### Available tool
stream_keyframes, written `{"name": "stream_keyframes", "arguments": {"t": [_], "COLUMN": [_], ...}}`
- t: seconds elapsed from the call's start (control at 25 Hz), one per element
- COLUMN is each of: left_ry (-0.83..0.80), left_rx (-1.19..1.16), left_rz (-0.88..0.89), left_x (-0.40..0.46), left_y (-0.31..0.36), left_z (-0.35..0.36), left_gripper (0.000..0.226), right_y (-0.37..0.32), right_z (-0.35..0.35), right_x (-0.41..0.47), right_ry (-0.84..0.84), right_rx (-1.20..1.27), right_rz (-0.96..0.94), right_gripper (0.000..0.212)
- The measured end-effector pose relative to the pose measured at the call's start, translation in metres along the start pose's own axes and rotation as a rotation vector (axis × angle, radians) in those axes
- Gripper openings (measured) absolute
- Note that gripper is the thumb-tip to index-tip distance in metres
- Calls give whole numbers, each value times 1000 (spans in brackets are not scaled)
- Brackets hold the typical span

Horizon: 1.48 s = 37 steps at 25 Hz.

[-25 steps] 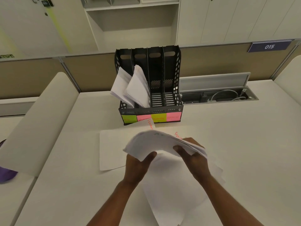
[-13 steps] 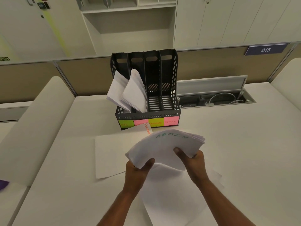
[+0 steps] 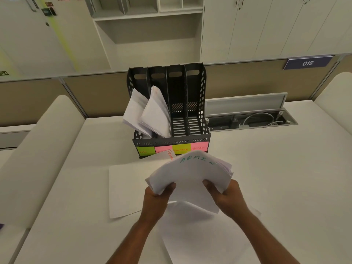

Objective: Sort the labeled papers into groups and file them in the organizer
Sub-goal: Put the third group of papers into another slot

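Note:
I hold a stack of white papers, its top sheet lettered ADMIN in green, just in front of the black four-slot organizer. My left hand grips the stack's near left corner and my right hand grips its near right edge. The organizer's two left slots hold leaning paper bundles; the two right slots look empty. Green and pink sticky labels run along its front. More loose sheets lie on the desk under my hands, one with orange lettering.
An open cable tray with wires is sunk in the desk right of the organizer. Padded dividers stand at the left and far right. A partition with a "015" sign and cabinets rise behind.
The stack has risen and tipped up toward the organizer, so its ADMIN lettering now shows. Both hands keep their grip on it.

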<state>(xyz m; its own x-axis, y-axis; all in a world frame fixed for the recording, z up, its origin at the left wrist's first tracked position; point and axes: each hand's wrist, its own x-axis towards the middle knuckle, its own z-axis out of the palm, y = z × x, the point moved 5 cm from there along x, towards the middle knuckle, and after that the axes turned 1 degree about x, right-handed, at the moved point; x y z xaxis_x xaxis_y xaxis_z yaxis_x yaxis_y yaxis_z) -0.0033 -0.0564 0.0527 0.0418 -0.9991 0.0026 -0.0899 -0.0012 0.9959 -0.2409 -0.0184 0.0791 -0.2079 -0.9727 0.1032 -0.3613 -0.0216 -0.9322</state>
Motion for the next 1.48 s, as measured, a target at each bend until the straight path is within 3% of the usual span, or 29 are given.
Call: {"name": "stream_keyframes", "arguments": {"t": [0.12,0.24,0.32,0.4,0.52,0.6,0.68,0.88,1.08,1.2,1.32,1.4,1.48], "left_ry": [26,-32,-74,-167,-409,-482,-514,-395,-379,-444,-407,-349,-387], "left_rx": [99,157,235,164,-76,-37,-40,-139,-69,-2,41,208,613], "left_rz": [47,169,193,78,-62,-92,-95,-182,-281,-234,-196,-133,-46], "left_x": [40,88,118,140,164,169,181,192,180,163,142,126,104], "left_y": [43,105,146,171,189,197,186,138,93,84,71,50,11], "left_z": [3,34,63,89,131,144,151,146,133,120,96,68,36], "left_gripper": [49,12,36,53,27,37,50,55,39,52,51,43,54], "right_y": [-32,-81,-108,-125,-134,-129,-116,-61,-11,-2,0,12,43], "right_z": [-19,-34,-41,-48,-45,-35,-24,9,33,33,14,-9,-31], "right_x": [12,22,35,59,108,143,173,205,204,199,186,163,128], "right_ry": [-4,126,166,217,312,326,316,192,32,11,106,174,135], "right_rx": [-325,-425,-460,-504,-563,-664,-658,-518,-355,-386,-387,-255,-325], "right_rz": [-103,-192,-264,-303,-320,-296,-268,-140,48,61,45,116,264], "right_gripper": [16,22,15,12,17,19,21,19,30,29,26,24,30]}}
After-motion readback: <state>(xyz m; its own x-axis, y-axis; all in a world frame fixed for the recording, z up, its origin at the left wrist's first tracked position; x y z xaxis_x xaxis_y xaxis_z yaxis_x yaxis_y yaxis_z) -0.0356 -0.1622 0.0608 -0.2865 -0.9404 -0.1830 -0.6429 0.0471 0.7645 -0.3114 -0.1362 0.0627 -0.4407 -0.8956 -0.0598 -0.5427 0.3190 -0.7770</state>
